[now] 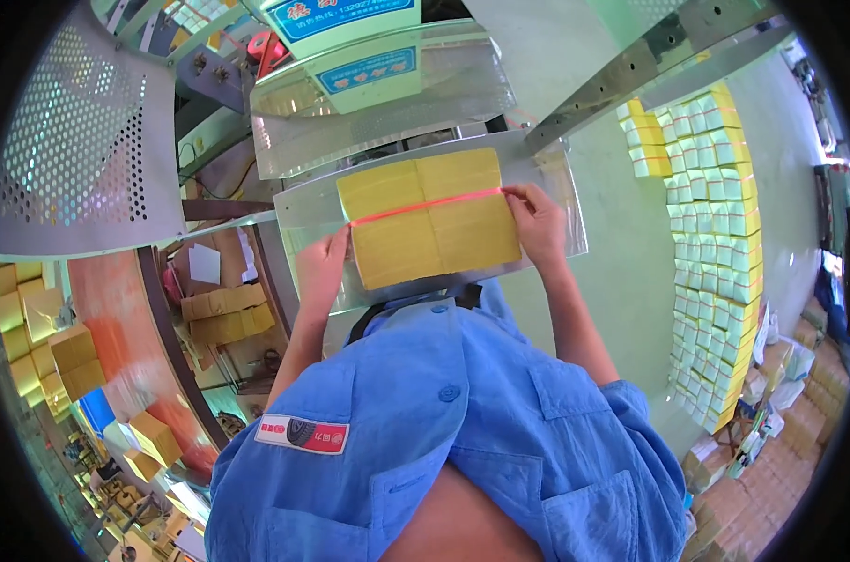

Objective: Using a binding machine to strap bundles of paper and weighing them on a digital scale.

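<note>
A yellow block-shaped bundle, apparently paper with a seam down its middle, lies on the metal worktop in front of me. A thin red strap crosses its top from side to side. At the bundle's left edge my left hand is closed, thumb and fingertips pinching the strap's end. My right hand is closed in the same way at the right edge, where the strap goes over the side. The bundle's underside is hidden.
Behind the worktop stands a machine with a clear cover. A metal beam rises at the right, a perforated panel at the left. Rows of strapped bundles cover the floor at right. Cartons stand at lower left.
</note>
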